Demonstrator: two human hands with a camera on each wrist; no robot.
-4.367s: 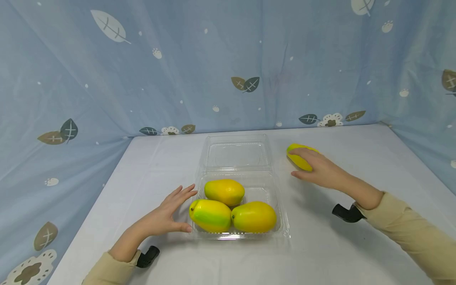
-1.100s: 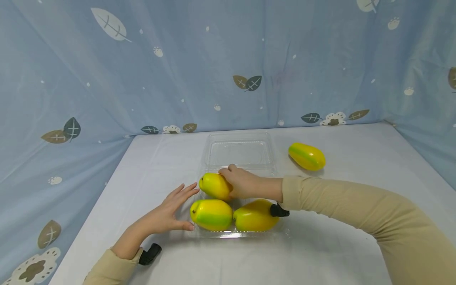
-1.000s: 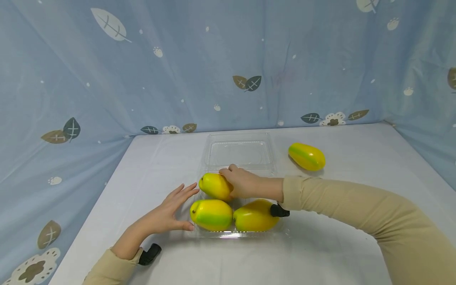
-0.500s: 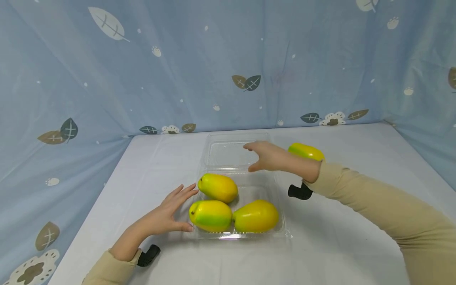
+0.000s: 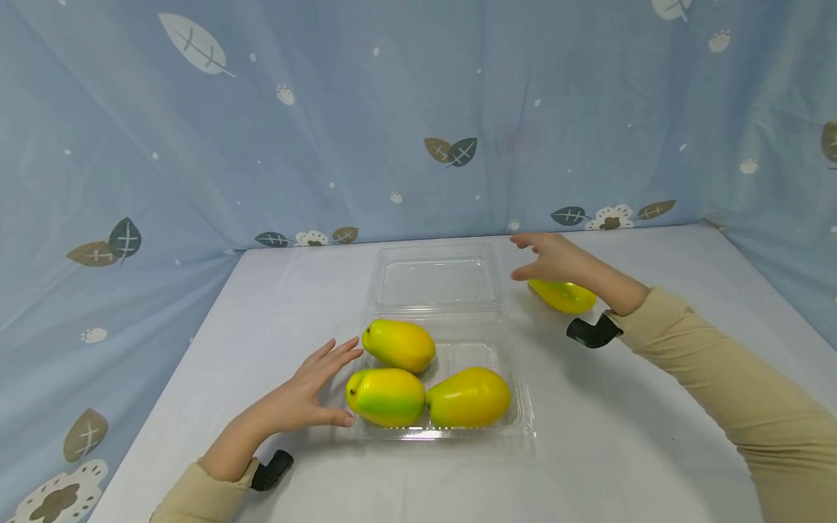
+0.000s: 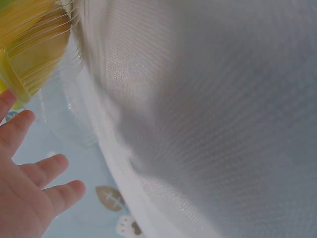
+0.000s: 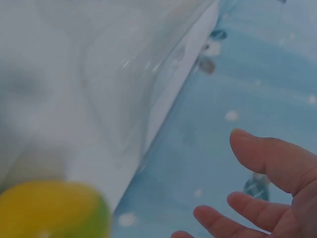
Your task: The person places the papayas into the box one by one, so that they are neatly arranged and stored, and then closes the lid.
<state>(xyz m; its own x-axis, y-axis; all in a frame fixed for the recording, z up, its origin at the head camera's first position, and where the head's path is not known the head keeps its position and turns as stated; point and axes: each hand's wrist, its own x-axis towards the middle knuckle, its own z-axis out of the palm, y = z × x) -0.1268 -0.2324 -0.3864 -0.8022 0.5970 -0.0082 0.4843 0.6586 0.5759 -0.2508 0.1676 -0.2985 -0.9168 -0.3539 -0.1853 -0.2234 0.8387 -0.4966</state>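
A clear plastic clamshell box (image 5: 480, 356) lies with its lid (image 5: 434, 283) folded back. Three yellow-green mangoes sit in its base: a rear one (image 5: 399, 344), a front left one (image 5: 386, 397) and a front right one (image 5: 468, 397). My left hand (image 5: 299, 398) is spread at the box's left side, fingers and thumb apart, holding nothing. Behind and right of the box, my right hand (image 5: 551, 258) hovers with parted fingers over a fourth mango (image 5: 565, 298) and partly hides it. The right wrist view shows that hand (image 7: 277, 183) holding nothing, with a mango (image 7: 54, 210) at lower left.
A white cloth (image 5: 588, 450) covers the table. Blue patterned fabric (image 5: 418, 109) hangs behind it and along both sides. Bare cloth shows right of the box and in front of it.
My right hand has let go of the rear mango and moved right, past the lid, to above the loose mango. That rear mango now lies further left in the box. My left hand has stayed put.
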